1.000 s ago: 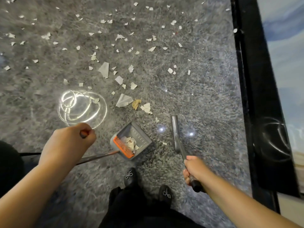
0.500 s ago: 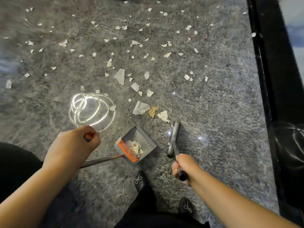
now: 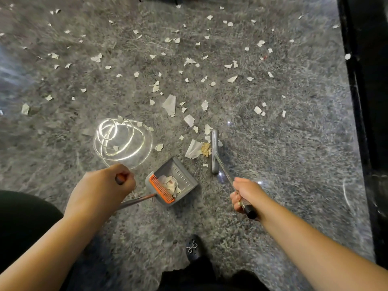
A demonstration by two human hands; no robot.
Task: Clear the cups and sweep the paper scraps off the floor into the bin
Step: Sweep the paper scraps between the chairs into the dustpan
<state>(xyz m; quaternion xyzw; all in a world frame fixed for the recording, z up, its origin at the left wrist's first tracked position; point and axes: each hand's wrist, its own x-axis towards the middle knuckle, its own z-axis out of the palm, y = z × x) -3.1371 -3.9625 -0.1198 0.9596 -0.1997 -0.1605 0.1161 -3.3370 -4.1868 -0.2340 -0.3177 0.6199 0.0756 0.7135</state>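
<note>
My left hand (image 3: 102, 185) grips the top of the long handle of a grey dustpan (image 3: 174, 181) with an orange comb edge; several paper scraps lie inside it. My right hand (image 3: 245, 194) grips the broom handle, and the grey broom head (image 3: 214, 151) stands on the floor just right of a large white scrap (image 3: 193, 149) and a tan crumpled scrap (image 3: 206, 149). Many small white paper scraps (image 3: 170, 105) are scattered over the grey speckled floor ahead. No cups or bin are in view.
A black strip (image 3: 365, 101) runs along the right edge of the floor. A bright ring of reflected light (image 3: 121, 139) shows on the floor left of the dustpan. My black shoe (image 3: 192, 247) is below the dustpan.
The broom head has moved forward and now stands against the large white and tan scraps. The view shifted forward. My left hand and the dustpan stayed about where they were.
</note>
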